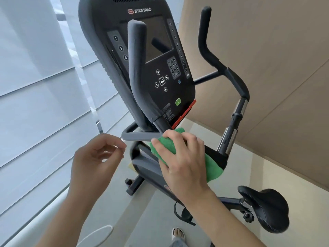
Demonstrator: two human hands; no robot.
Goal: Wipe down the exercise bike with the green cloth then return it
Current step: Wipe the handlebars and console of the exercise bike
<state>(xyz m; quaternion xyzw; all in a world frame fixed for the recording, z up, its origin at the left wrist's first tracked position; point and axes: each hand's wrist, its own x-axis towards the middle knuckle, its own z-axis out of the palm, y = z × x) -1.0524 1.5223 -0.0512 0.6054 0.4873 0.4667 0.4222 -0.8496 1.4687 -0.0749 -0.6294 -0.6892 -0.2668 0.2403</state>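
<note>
A black exercise bike with a large console fills the middle of the view. Its grey handlebars rise in front of the console, and its black saddle sits at the lower right. My right hand grips the green cloth and holds it wrapped against the handlebar junction just below the console's red strip. My left hand hovers to the left of the handlebar's grey lower bar, fingers loosely curled and holding nothing.
White window blinds cover the left side. A tan wall stands behind the bike on the right. The pale floor lies below, with a white round object at the bottom left and my sandalled foot beside the bike's pedal.
</note>
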